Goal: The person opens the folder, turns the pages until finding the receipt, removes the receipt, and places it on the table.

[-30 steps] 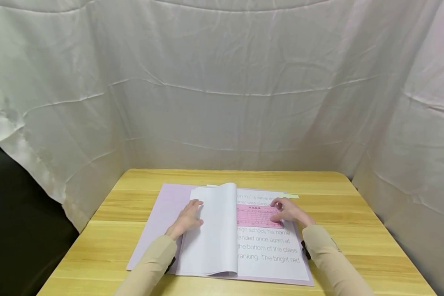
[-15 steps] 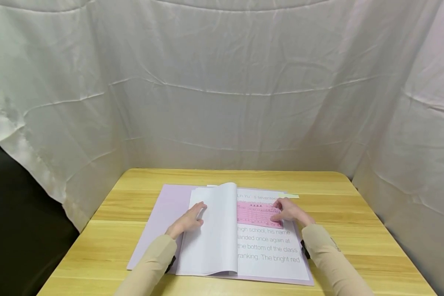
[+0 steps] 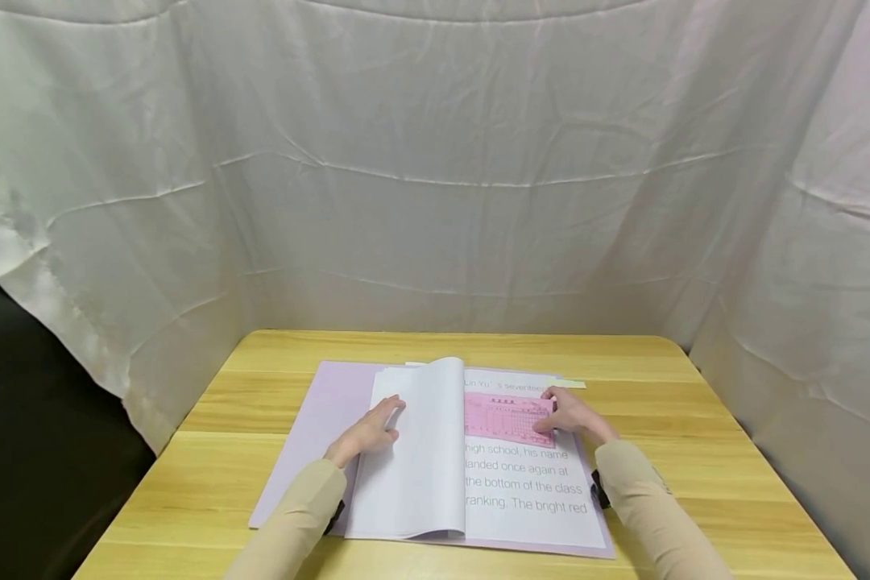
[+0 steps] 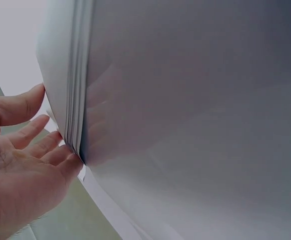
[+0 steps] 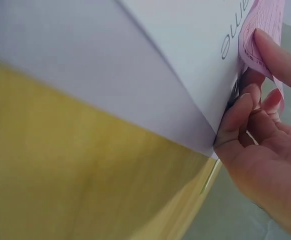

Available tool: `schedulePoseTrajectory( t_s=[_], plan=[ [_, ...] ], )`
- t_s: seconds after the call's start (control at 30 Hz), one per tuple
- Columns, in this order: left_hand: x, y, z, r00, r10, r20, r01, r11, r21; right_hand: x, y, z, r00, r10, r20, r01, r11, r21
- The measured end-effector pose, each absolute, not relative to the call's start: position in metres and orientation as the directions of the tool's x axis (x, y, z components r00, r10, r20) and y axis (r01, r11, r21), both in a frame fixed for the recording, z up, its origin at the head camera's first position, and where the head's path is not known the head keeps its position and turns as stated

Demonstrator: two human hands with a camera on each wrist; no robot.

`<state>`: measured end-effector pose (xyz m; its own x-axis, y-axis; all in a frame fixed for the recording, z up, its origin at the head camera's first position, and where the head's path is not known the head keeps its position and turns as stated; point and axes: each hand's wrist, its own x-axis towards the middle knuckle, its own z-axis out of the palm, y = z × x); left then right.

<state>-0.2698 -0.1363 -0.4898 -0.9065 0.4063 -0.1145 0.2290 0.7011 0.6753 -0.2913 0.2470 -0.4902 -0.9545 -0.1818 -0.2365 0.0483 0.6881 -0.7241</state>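
Note:
A large book (image 3: 420, 483) with a lilac cover lies open on the table. Across its right page, printed with big text, is a pink printed form slip (image 3: 496, 415), its left end reaching the raised edge of the turned pages. My right hand (image 3: 571, 412) pinches the slip's right end; in the right wrist view the thumb is on top of the pink paper (image 5: 260, 30), which curls there, with fingers beneath. My left hand (image 3: 370, 427) rests on the blank left page, fingers extended; in the left wrist view its fingertips touch the edges of the page stack (image 4: 75, 75).
A pale yellow-green tab (image 3: 569, 384) sticks out at the book's upper right. Wooden table surface (image 3: 696, 451) surrounds the book. Grey-white curtains (image 3: 435, 177) hang behind and at both sides, and a dark area (image 3: 36, 451) is at the left.
The pink slip's left part has shifted slightly upward and its right end is now gripped. My right hand moved a little right. My left fingers have moved slightly right over the page.

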Motion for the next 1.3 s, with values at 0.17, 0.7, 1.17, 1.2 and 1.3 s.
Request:
schedulePoseTrajectory(
  t_s=[0.17,0.7,1.17,1.2,1.3],
  plan=[
    [-0.272,-0.136,-0.491,-0.904,0.414,-0.109,0.238,0.698,0.676,-0.288,0.255,-0.491,-0.946,-0.166,-0.277,0.118,0.620,-0.775],
    [-0.275,-0.144,-0.493,-0.895,0.439,-0.079,0.261,0.659,0.706,-0.277,0.285,-0.484,-0.922,-0.303,-0.240,0.177,0.222,-0.959],
    [-0.274,-0.135,-0.484,-0.881,0.472,-0.015,0.285,0.558,0.780,-0.251,0.357,-0.484,-0.943,-0.238,-0.234,0.234,0.029,-0.972],
    [-0.273,-0.135,-0.484,-0.885,0.466,-0.011,0.282,0.556,0.782,-0.249,0.364,-0.485,-0.949,-0.210,-0.236,0.235,0.032,-0.971],
    [-0.272,-0.137,-0.484,-0.894,0.447,-0.015,0.264,0.555,0.789,-0.243,0.383,-0.487,-0.959,-0.150,-0.239,0.236,0.043,-0.971]
  ],
)
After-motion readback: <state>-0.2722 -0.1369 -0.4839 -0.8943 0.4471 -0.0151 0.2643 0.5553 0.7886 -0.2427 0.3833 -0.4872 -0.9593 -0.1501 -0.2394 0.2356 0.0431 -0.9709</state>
